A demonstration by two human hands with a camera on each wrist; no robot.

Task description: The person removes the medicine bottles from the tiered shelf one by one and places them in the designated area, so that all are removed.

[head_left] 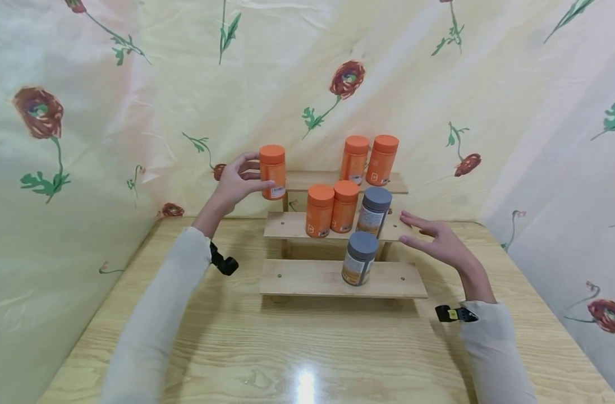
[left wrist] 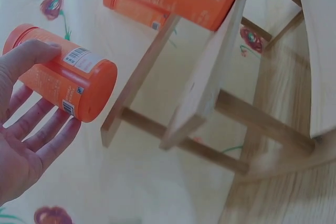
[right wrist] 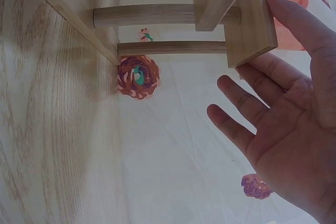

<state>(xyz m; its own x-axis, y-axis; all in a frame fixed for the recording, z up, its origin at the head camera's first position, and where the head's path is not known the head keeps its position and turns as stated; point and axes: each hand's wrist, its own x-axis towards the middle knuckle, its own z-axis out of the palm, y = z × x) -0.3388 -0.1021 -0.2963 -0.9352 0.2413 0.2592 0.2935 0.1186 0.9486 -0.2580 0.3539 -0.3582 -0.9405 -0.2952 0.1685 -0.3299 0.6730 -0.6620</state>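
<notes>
My left hand point(head_left: 235, 182) grips an orange bottle point(head_left: 272, 173) with an orange cap, thumb on one side and fingers on the other. In the left wrist view that bottle point(left wrist: 60, 72) hangs in the air by the end of the wooden top shelf point(left wrist: 139, 77). My right hand point(head_left: 437, 241) is at the right end of the middle shelf point(head_left: 294, 224), holding nothing. Its fingers are spread, and in the right wrist view the thumb of that hand point(right wrist: 294, 124) lies at the board's end; whether it presses there I cannot tell.
Two orange bottles point(head_left: 354, 161) stand on the top shelf's right part. Two more orange bottles point(head_left: 320, 212) and a grey-capped jar point(head_left: 373, 212) occupy the middle shelf. Another grey-capped jar point(head_left: 359, 261) is on the bottom shelf point(head_left: 302, 279). Floral cloth point(head_left: 287, 73) hangs behind the wooden table point(head_left: 237, 348).
</notes>
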